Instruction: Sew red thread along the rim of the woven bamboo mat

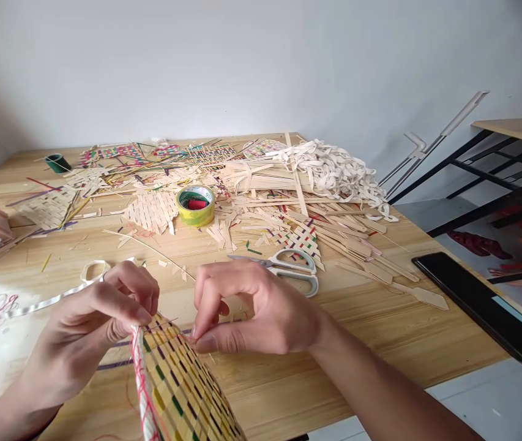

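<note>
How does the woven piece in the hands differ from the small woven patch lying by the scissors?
The woven piece is held up off the table, pinched by the left hand and right hand; the woven patch lies flat on the table, untouched. The held piece looks larger and has a white edging with red thread; the patch ends in loose strips. Both are woven from pale strips with coloured ones mixed in.

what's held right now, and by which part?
Woven strip mat, pinched at its top edge: left hand on the red-stitched corner, right hand beside it.
</note>
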Demonstrator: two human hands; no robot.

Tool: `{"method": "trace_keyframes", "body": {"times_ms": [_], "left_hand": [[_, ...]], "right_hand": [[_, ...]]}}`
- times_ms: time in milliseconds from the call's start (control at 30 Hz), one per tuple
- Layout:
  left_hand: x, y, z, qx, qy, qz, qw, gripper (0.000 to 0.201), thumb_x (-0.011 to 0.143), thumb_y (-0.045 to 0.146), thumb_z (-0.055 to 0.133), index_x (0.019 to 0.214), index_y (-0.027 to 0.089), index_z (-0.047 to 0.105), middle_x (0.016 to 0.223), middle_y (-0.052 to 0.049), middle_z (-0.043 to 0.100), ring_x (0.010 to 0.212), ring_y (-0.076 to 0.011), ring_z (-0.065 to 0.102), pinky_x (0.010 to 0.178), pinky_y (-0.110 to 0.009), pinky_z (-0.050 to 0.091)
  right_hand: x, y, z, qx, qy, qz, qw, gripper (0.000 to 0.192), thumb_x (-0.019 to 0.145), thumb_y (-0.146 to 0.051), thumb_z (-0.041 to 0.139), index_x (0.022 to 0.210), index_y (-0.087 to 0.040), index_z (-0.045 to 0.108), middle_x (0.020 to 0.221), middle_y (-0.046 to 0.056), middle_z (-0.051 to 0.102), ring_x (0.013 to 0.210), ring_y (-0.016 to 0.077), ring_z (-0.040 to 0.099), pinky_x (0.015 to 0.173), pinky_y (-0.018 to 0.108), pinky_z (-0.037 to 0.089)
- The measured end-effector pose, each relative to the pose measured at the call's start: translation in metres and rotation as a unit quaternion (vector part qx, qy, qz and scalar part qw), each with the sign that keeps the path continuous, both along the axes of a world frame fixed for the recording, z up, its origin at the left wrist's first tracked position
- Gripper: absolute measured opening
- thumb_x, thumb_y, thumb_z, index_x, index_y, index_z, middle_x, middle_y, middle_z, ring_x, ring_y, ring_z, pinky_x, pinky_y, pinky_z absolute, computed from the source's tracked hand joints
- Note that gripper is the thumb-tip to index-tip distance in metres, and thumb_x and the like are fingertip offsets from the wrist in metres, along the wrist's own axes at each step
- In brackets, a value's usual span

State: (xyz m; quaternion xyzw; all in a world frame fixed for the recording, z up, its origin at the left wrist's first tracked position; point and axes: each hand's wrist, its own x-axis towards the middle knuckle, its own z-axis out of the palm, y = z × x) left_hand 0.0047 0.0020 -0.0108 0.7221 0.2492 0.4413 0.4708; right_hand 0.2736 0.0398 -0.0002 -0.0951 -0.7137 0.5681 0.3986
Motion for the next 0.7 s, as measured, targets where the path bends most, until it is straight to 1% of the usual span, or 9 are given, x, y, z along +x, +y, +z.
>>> {"method": "trace_keyframes", "body": {"times_ms": [100,200,267,333,533,700], "left_hand": [[0.0004,-0.0022,-0.0005,-0.011,-0.010,0.004,1.000,0.023,0.103,0.013,0.062,0.114,0.029,0.073,0.098,-0.004,0.060,0.092,-0.0200,0.057,0.076,-0.033,0.050],[0.0001,-0.0041,-0.0003,-0.023,-0.023,-0.007,0.999,0.020,0.105,0.016,0.060,0.114,0.029,0.073,0.100,-0.004,0.059,0.094,-0.0199,0.057,0.078,-0.034,0.051],[0.0000,-0.0045,0.0004,-0.028,-0.025,-0.017,0.999,0.021,0.106,0.014,0.059,0.115,0.029,0.072,0.100,-0.004,0.058,0.094,-0.0193,0.056,0.077,-0.033,0.051],[0.0008,-0.0043,0.0016,-0.028,-0.023,-0.018,0.999,0.022,0.105,0.013,0.060,0.114,0.029,0.071,0.100,-0.003,0.057,0.093,-0.0189,0.056,0.076,-0.032,0.051],[0.0051,-0.0046,0.0043,-0.021,-0.023,-0.010,0.999,0.015,0.105,0.018,0.062,0.111,0.028,0.071,0.097,-0.004,0.057,0.089,-0.0191,0.055,0.075,-0.032,0.050],[0.0045,-0.0058,0.0031,-0.033,-0.035,-0.017,0.999,0.021,0.105,0.016,0.060,0.115,0.031,0.072,0.099,-0.004,0.056,0.092,-0.0194,0.055,0.077,-0.032,0.050]], "right_hand": [[0.0018,0.0028,-0.0003,0.002,-0.029,-0.015,0.999,0.013,0.088,-0.017,0.085,0.081,-0.015,0.074,0.077,0.000,0.067,0.072,0.0118,0.059,0.068,0.027,0.047],[0.0028,0.0047,-0.0007,0.013,-0.042,-0.024,0.999,0.012,0.088,-0.015,0.083,0.081,-0.015,0.073,0.078,0.000,0.066,0.072,0.0112,0.058,0.068,0.026,0.047],[0.0031,0.0045,-0.0008,0.019,-0.046,-0.031,0.998,0.011,0.089,-0.015,0.081,0.081,-0.015,0.073,0.077,0.000,0.066,0.072,0.0109,0.058,0.067,0.026,0.047],[0.0033,0.0038,-0.0008,0.021,-0.053,-0.038,0.998,0.012,0.089,-0.016,0.081,0.080,-0.015,0.073,0.077,0.000,0.066,0.072,0.0110,0.058,0.068,0.025,0.047],[0.0028,0.0037,-0.0013,0.031,-0.062,-0.041,0.997,0.013,0.089,-0.016,0.081,0.079,-0.015,0.073,0.076,0.000,0.066,0.072,0.0112,0.058,0.068,0.025,0.047],[0.0011,0.0037,-0.0021,0.041,-0.067,-0.045,0.996,0.013,0.090,-0.016,0.079,0.079,-0.016,0.073,0.076,0.000,0.066,0.071,0.0113,0.058,0.067,0.025,0.046]]}}
